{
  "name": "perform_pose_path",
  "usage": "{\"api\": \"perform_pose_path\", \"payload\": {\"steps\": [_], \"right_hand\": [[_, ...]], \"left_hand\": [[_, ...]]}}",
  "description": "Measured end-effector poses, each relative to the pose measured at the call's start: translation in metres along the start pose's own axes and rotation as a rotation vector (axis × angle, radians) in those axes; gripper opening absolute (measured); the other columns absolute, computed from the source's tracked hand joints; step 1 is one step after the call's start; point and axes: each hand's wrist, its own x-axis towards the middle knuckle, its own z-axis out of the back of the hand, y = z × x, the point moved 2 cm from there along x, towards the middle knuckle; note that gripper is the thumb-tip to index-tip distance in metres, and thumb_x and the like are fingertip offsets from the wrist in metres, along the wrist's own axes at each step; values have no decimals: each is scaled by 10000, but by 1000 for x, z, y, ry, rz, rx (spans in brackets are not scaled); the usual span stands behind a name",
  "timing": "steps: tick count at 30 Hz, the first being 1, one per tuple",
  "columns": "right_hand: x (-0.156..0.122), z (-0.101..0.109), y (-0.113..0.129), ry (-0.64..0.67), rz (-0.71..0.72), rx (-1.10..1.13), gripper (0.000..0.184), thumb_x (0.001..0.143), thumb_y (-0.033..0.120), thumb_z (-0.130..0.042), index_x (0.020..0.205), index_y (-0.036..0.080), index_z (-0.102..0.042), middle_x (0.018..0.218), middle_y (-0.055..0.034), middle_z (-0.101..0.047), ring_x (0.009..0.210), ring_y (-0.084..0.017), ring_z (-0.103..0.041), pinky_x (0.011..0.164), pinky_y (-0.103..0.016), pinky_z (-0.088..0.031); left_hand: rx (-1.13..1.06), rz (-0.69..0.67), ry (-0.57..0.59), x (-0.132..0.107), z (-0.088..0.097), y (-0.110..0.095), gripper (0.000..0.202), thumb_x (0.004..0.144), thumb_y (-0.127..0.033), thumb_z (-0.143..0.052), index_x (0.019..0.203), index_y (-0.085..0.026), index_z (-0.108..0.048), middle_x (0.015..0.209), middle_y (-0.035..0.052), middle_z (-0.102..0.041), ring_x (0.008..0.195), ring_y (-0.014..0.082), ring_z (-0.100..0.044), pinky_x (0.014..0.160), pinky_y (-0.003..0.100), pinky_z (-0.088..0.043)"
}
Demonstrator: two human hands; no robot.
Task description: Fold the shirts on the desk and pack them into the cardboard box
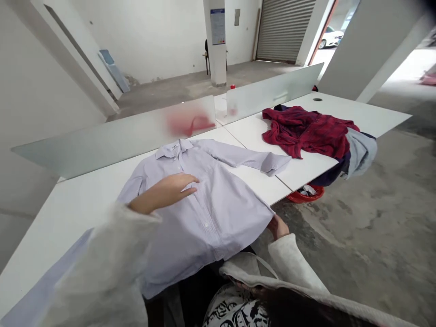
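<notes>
shirt (pixel 218 213) is being flattened on the bench (pixel 68 204) by the left hand (pixel 170 188), grip open; right hand (pixel 277 226) is being half hidden at the hem, grip unclear; even tension advised.

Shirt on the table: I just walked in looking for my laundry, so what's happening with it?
A person has a pale shirt spread front-up on the white table. Their left hand lies flat on its chest; the right hand is at the hem corner, its grip hidden under cloth. A heap of red clothes lies farther right.
</notes>
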Motion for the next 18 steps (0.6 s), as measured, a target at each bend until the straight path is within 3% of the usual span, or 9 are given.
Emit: {"api": "perform_pose_path", "payload": {"steps": [3, 5, 9, 11, 14, 16, 18], "right_hand": [[45, 25, 35, -135, 148, -51, 388, 660, 573, -566, 724, 191, -585, 572, -3, -563, 543, -137, -525, 535, -273, -460], [87, 33, 69, -107, 273, -182, 434, 665, 590, -565, 797, 178, -605, 649, -24, -597, 595, -142, -544, 596, -290, -474], [162, 16, 123, -5, 348, -574, 644, 578, 637, -624, 975, 131, -637, 961, -138, -634, 751, -193, -577, 717, -359, -484], [184, -2, 135, 81, 356, -720, 643, 535, 629, -667, 939, 130, -649, 1010, -147, -621, 817, -212, -571, 765, -367, -470], [199, -13, 146, 311, 332, -710, 557, 588, 668, -613, 789, 149, -628, 876, -87, -636, 812, -205, -569, 746, -338, -464], [205, 1, 155, 397, 282, -620, 550, 633, 680, -576, 801, 157, -603, 779, -50, -627, 746, -185, -573, 688, -312, -465], [214, 30, 166, 362, 206, -600, 539, 663, 641, -588, 913, 163, -587, 736, -39, -623, 683, -178, -578, 633, -305, -462]], "left_hand": [[65, 9, 105, 69, -20, 14, 358, 914, -345, -391, 1157, -169, -585, 1178, 87, -635, 1079, 233, -580, 911, 355, -433], [83, -36, 110, 114, -36, 12, 328, 895, -267, -412, 1128, -138, -604, 1146, 117, -647, 1064, 249, -590, 909, 368, -430], [34, -126, 23, 187, -60, -30, 338, 911, -202, -355, 1130, -122, -599, 1167, 129, -629, 1105, 226, -565, 946, 346, -408], [-8, -186, -3, 208, -73, -61, 339, 923, -230, -356, 1152, -135, -588, 1176, 108, -625, 1109, 201, -558, 951, 317, -408], [-54, -259, -6, 222, -94, -94, 335, 916, -310, -420, 1164, -160, -587, 1187, 85, -621, 1123, 210, -543, 956, 334, -415], [-75, -281, -1, 222, -105, -99, 319, 914, -305, -429, 1153, -173, -594, 1188, 70, -621, 1114, 205, -548, 961, 340, -415], [-93, -282, 5, 218, -111, -88, 300, 920, -251, -404, 1133, -185, -604, 1176, 52, -630, 1092, 176, -562, 968, 312, -411]]}}
